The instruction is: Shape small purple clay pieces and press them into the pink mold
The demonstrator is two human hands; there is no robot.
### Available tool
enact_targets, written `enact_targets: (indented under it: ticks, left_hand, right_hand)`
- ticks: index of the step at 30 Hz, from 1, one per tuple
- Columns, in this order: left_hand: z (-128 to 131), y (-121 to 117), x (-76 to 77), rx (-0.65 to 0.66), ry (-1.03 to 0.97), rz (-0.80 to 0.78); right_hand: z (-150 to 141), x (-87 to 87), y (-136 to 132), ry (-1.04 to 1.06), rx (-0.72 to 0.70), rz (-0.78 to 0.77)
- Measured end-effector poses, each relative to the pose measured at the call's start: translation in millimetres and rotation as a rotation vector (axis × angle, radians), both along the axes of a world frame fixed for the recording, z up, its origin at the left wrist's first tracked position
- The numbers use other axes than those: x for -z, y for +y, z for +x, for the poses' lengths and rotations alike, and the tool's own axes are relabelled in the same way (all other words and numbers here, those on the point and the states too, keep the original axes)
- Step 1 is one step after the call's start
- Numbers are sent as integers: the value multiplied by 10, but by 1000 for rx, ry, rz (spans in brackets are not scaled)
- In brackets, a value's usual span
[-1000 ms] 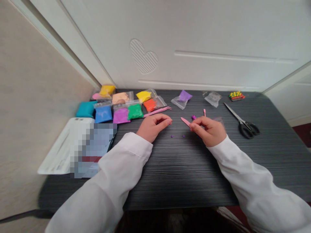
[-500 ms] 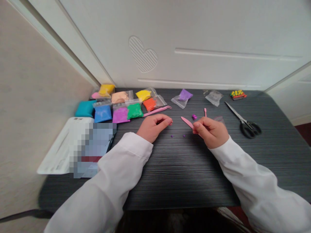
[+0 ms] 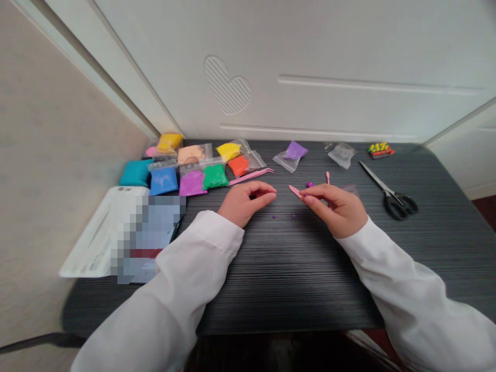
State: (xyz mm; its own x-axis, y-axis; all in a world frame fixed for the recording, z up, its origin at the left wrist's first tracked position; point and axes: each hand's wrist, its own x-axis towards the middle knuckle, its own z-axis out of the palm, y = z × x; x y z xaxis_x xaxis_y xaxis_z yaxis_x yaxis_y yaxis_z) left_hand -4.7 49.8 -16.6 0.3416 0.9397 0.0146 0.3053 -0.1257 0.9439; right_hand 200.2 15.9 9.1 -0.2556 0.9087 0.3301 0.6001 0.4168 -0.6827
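Note:
My right hand (image 3: 337,206) pinches a tiny purple bit of clay (image 3: 306,195) between thumb and forefinger. Beside those fingertips is a pink plastic modelling knife (image 3: 293,190), its handle end hidden by the hand. Just behind them sits a small purple clay piece (image 3: 310,184). My left hand (image 3: 248,201) rests on the table with thumb and forefinger together; whatever may be between them is too small to make out. Two tiny purple clay crumbs, a left crumb (image 3: 274,217) and a right crumb (image 3: 293,216), lie between the hands.
Several bagged clay packs, including a green pack (image 3: 215,176), line the back left, near pink tweezers (image 3: 251,176). A purple pack (image 3: 296,150) lies at the back. Black-handled scissors (image 3: 395,201) and a small yellow-topped model (image 3: 381,150) are right. A white tray (image 3: 96,232) stands left.
My right hand's fingers have straightened and shifted slightly left and up, so the purple bit shows at their tips and more of the knife is covered. The left hand has barely moved.

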Motion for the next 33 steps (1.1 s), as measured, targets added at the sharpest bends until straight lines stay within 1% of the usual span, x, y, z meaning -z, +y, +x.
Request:
enact_targets:
  ticks: [3, 5, 8, 12, 16, 19, 21, 26, 33]
  left_hand:
    - [-1, 0, 2, 6, 0, 12]
    - [-3, 2, 8, 15, 3, 19]
    - [-8, 3, 9, 31, 24, 25]
    - [-12, -4, -8, 58, 58, 38]
    - [-5, -8, -5, 81, -21, 16]
    - [1, -4, 4, 92, -58, 6]
    - [4, -2, 3, 86, -39, 12]
    - [6, -9, -26, 47, 61, 34]
    - [5, -10, -26, 51, 54, 31]
  right_hand:
    - [-13, -11, -7, -9, -13, 26]
    - [-21, -19, -12, -23, 3, 49]
    - [-14, -5, 0, -108, 42, 73]
    - [33, 119, 76, -310, -46, 93]
    - [75, 272, 149, -443, -99, 64]
    - [80, 322, 165, -472, -116, 60]
    - [74, 330, 167, -487, -130, 63]
    - [62, 327, 166, -499, -135, 49]
    - [66, 295, 158, -465, -112, 17]
